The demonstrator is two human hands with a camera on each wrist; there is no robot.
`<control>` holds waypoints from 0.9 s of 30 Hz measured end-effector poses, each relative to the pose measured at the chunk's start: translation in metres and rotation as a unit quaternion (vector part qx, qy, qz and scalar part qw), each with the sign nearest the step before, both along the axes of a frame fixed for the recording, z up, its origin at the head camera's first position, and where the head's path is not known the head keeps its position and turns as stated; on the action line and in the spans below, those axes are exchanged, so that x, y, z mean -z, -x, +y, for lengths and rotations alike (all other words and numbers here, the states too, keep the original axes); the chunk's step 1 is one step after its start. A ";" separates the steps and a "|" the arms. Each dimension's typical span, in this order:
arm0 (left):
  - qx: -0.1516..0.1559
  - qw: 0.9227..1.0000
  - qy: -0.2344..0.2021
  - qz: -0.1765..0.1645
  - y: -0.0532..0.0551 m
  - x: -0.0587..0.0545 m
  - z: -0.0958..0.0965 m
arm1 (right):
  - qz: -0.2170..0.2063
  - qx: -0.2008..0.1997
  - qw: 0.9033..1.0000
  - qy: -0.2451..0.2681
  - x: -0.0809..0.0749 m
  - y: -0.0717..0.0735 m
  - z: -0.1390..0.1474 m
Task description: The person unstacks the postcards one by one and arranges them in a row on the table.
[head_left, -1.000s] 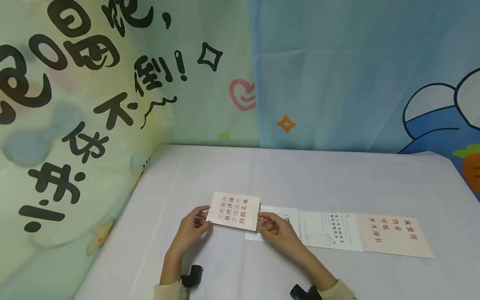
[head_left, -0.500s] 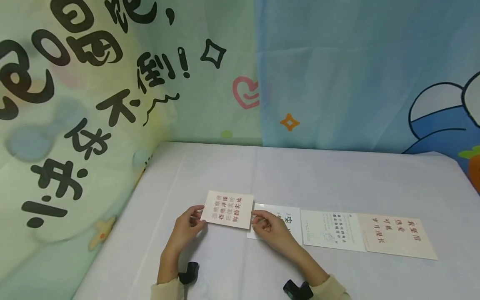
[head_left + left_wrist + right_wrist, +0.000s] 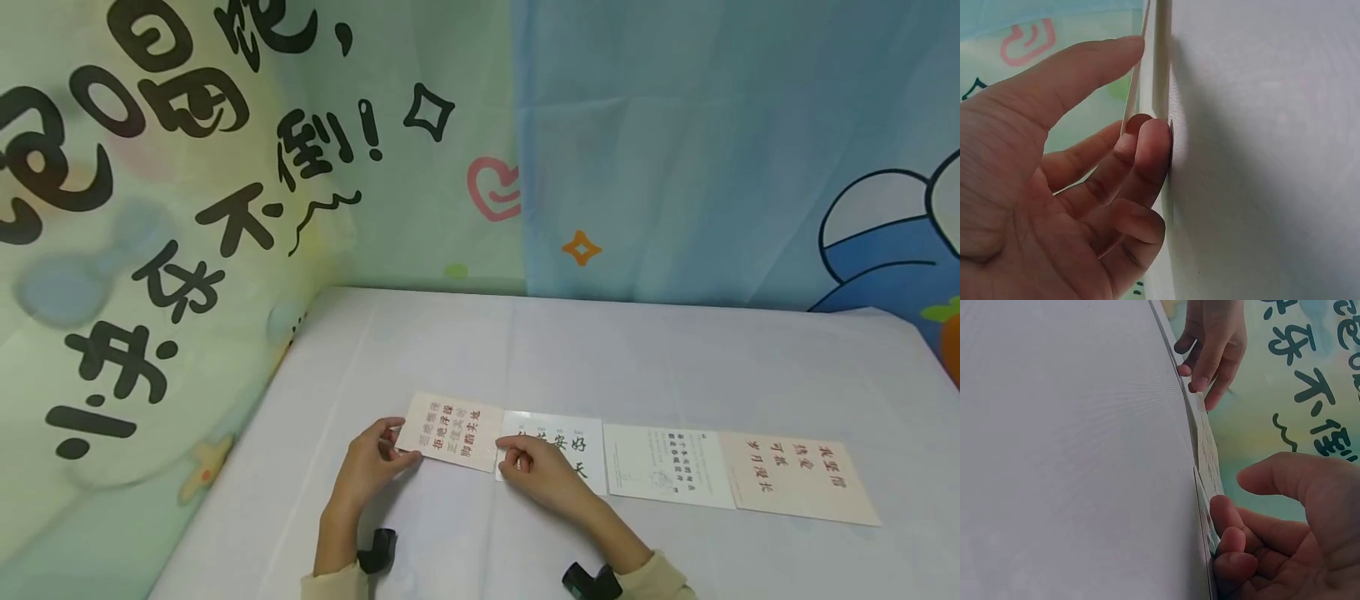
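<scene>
A cream card (image 3: 450, 432) printed with rows of red and grey characters lies at the left end of a row of cards, its left side slightly raised. My left hand (image 3: 367, 462) pinches that left edge; in the left wrist view the thumb is on one face of the thin card (image 3: 1135, 78) and fingers are behind it. My right hand (image 3: 547, 475) is over the adjoining white card (image 3: 592, 442) with black characters, covering part of it. In the right wrist view its thumb stands apart from its loosely bent fingers, which rest by the cards, with nothing pinched.
Further right in the row lie a white card (image 3: 667, 465) with small dark text and a cream card (image 3: 802, 475) with red characters. A white cloth (image 3: 637, 358) covers the table. Printed fabric walls (image 3: 660, 150) stand behind and at the left.
The cream card has come down from above the table and shifted left, so its right edge meets the white card. My right hand has let go of it; the left still pinches it.
</scene>
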State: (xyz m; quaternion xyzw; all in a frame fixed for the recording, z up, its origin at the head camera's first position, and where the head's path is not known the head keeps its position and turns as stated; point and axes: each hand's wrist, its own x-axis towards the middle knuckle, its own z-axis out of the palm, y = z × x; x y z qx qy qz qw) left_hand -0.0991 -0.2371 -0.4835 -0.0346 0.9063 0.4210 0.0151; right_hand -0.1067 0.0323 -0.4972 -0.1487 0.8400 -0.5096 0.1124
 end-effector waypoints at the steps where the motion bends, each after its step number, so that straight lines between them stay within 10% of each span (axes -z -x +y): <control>1: -0.001 1.000 0.003 -0.001 0.000 0.000 0.000 | 0.001 -0.002 1.000 -0.003 0.000 0.000 0.000; 27: -0.017 0.996 0.087 -0.010 -0.001 -0.006 -0.002 | 0.020 -0.016 1.000 -0.011 0.002 -0.001 0.000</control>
